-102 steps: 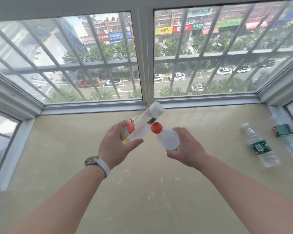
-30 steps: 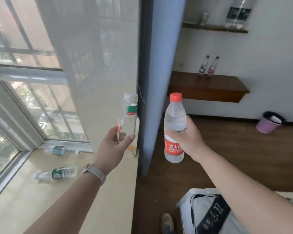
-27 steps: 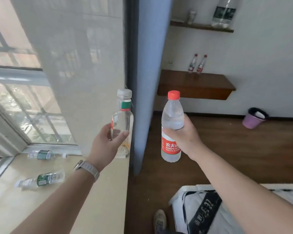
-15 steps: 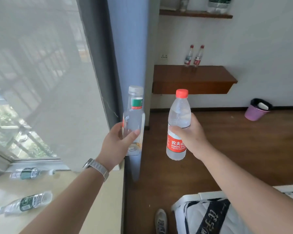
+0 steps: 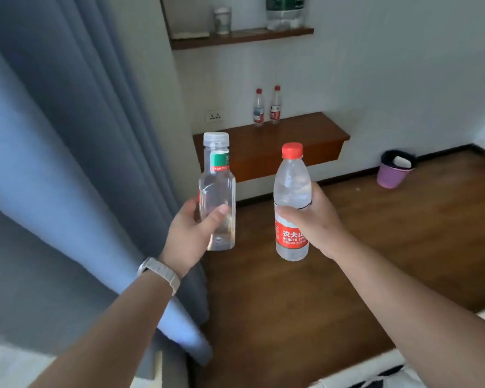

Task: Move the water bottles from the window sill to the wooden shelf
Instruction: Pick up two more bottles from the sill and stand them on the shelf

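Note:
My left hand (image 5: 191, 233) grips a clear square bottle with a white cap and green neck label (image 5: 217, 180), held upright. My right hand (image 5: 314, 219) grips a round water bottle with a red cap and red label (image 5: 291, 191), also upright. Both are held in front of me at mid height. Ahead on the wall is the wooden shelf (image 5: 305, 144), where two red-capped bottles (image 5: 266, 106) stand upright at its back. The window sill is out of view.
A blue-grey curtain (image 5: 76, 163) hangs close on my left. A higher wooden shelf (image 5: 241, 37) carries a glass and a large bottle. A purple bin (image 5: 394, 169) stands on the wooden floor at right. White bedding edges in at the bottom right.
The view has swung right from the window toward the room; the sill and its lying bottles have left the view. The shelf is nearer. Both hands still hold their bottles upright.

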Demonstrator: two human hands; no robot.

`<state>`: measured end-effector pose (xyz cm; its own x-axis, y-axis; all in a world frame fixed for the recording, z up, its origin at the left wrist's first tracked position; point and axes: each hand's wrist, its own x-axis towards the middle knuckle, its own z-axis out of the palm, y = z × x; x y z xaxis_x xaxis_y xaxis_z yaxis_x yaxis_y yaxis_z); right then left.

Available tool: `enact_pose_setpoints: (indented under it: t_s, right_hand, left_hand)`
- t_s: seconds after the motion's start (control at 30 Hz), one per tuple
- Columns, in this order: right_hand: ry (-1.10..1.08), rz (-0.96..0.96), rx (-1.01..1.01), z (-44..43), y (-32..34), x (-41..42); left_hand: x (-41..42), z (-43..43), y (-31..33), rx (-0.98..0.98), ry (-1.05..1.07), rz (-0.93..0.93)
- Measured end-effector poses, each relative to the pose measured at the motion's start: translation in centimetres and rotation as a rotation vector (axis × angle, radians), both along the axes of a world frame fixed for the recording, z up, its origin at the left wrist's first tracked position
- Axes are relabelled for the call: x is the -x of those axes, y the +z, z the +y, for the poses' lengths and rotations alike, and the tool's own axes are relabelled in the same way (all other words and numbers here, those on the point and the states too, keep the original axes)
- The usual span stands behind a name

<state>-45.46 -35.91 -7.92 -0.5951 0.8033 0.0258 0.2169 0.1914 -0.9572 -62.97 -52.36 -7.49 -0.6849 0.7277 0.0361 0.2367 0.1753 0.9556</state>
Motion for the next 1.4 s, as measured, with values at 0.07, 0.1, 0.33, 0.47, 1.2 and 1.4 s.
enact_pose_setpoints:
  t_s: [0.07,0.1,0.33,0.47,1.2,1.4]
  right_hand:
    - [-0.043,-0.004,0.009,2.4,0.1,-0.1]
    - [-0.065,-0.006,0.016,3.4,0.1,-0.1]
    - [-0.172,-0.022,0.066,9.1,-0.8,1.4]
    - [-0.236,-0.038,0.067,12.5,-1.6,4.2]
    - [-0.499,-0.110,-0.019,30.3,-1.8,14.4]
    - [-0.478,-0.075,-0.051,37.4,-2.2,14.0]
  left_hand:
    - [0.4,2.7,0.0,0.006,-0.017,-0.005]
    - [0.6,3.9,0.0,0.010,-0.033,-0.006]
    - [3.8,11.9,-1.3,0.066,-0.088,-0.002]
    - [7.5,17.4,-3.2,0.036,-0.121,-0.030]
    - [21.2,41.6,-4.1,0.021,-0.437,-0.147]
    - [20.1,47.9,-3.9,0.036,-0.410,-0.085]
